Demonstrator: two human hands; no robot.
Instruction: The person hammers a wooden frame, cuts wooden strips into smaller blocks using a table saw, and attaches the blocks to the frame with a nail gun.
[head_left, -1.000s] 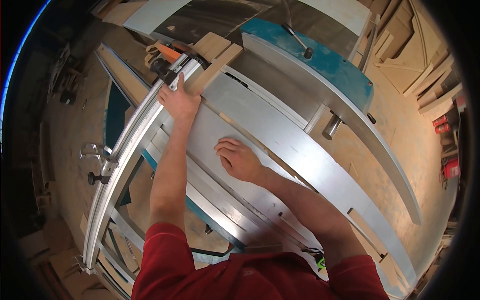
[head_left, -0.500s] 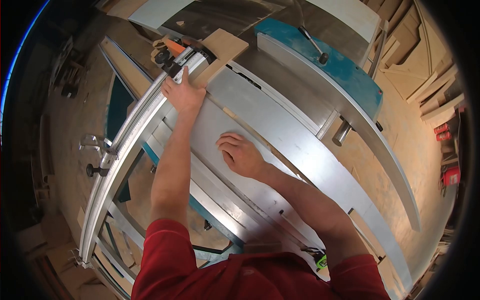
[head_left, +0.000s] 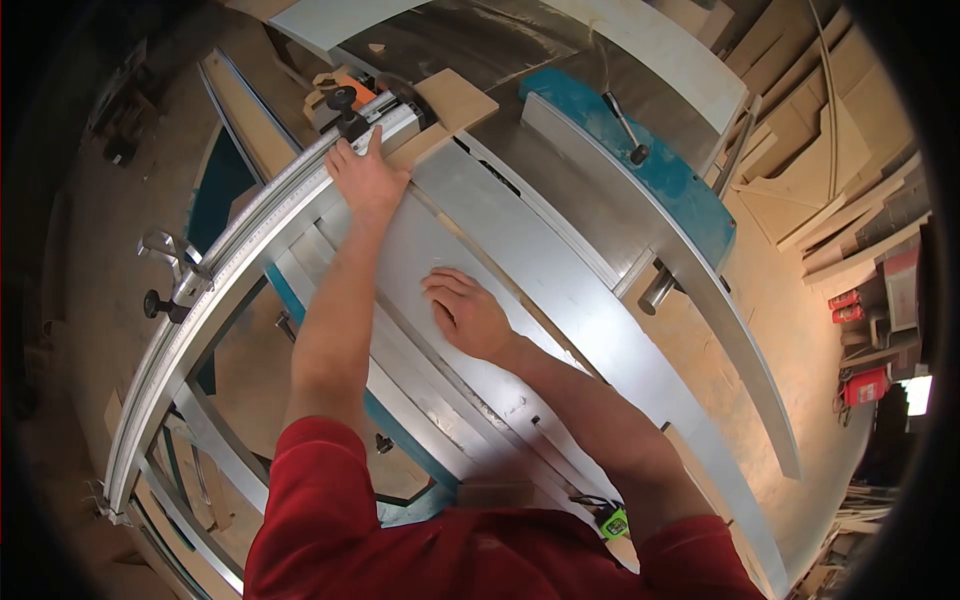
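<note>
My left hand [head_left: 367, 187] lies at the end of the metal crosscut fence [head_left: 290, 172], its fingers spread against the fence and its thumb pointing away from me. Right beside it is a flat wooden board [head_left: 455, 103], set against the fence end; whether the palm presses on it I cannot tell. Just past the thumb stands a black clamp knob [head_left: 342, 98]. My right hand [head_left: 466, 312] rests on the silver sliding table [head_left: 420, 235] of the saw, fingers loosely bent, thumb apart, nothing in it.
To the right runs a metal rip fence [head_left: 690, 255] with a teal housing [head_left: 650, 150] and a lever. A flip stop [head_left: 170, 250] sits on the crosscut fence. A green tape measure [head_left: 612, 522] is near my body. Wood offcuts [head_left: 800, 150] lean at the right.
My view has shifted slightly, moving the machine in the picture. Both hands keep nearly the same places, the left by the board and fence, the right on the table.
</note>
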